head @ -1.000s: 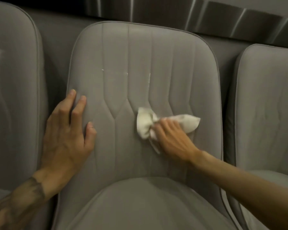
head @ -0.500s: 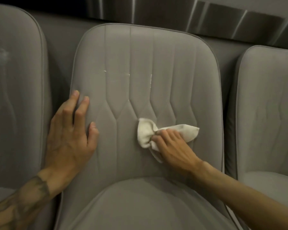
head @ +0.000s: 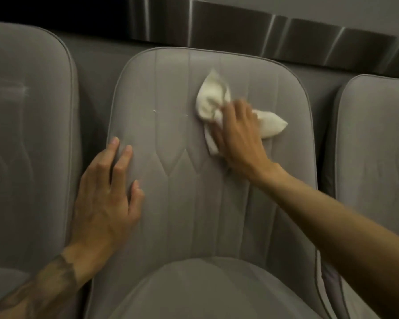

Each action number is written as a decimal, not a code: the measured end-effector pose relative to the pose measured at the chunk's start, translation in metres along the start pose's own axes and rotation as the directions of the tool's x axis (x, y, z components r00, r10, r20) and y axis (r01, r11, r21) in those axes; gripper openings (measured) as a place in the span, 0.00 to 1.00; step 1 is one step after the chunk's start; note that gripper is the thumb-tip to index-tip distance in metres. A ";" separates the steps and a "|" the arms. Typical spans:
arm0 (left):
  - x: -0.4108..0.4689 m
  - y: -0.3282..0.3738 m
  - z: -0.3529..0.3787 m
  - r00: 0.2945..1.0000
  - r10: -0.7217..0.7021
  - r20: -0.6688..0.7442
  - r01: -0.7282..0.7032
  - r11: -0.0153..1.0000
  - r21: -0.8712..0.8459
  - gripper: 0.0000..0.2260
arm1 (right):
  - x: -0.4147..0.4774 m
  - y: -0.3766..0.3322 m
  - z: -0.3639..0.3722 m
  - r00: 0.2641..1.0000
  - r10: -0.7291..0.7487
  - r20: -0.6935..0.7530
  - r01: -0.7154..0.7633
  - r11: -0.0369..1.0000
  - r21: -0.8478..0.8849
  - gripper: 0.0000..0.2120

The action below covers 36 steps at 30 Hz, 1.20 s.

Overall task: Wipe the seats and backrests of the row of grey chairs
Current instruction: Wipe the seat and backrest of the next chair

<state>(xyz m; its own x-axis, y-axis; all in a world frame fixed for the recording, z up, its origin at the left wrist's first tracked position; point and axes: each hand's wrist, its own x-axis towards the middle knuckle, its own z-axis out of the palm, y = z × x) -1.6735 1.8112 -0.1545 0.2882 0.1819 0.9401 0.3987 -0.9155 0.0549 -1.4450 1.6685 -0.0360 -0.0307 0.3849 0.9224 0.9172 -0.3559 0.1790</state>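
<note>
The middle grey chair's backrest fills the centre of the head view, with its seat below. A crumpled white cloth lies against the upper right part of that backrest. My right hand grips the cloth and presses it to the fabric; part of the cloth sticks out to the right of my fingers. My left hand rests flat, fingers straight, on the backrest's left edge. A few small white specks sit on the stitching left of the cloth.
A second grey chair stands close on the left and a third grey chair close on the right, with narrow gaps between them. A shiny metal strip runs along the wall behind the backrests.
My right hand has swept the cloth up from the lower middle of the backrest to its upper right part. My left hand has kept its place on the left edge.
</note>
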 end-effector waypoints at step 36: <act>-0.001 -0.001 0.000 1.000 -0.026 0.015 0.026 1.000 0.018 0.29 | -0.030 -0.056 0.020 0.999 0.038 -0.028 -0.037 0.998 0.043 0.14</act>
<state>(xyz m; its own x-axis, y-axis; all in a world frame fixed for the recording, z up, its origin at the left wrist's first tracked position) -1.6740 1.8122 -0.1552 0.2907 0.2113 0.9332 0.4212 -0.9040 0.0734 -1.4877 1.6937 -0.0809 -0.0067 0.3470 0.9379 0.9340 -0.3328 0.1298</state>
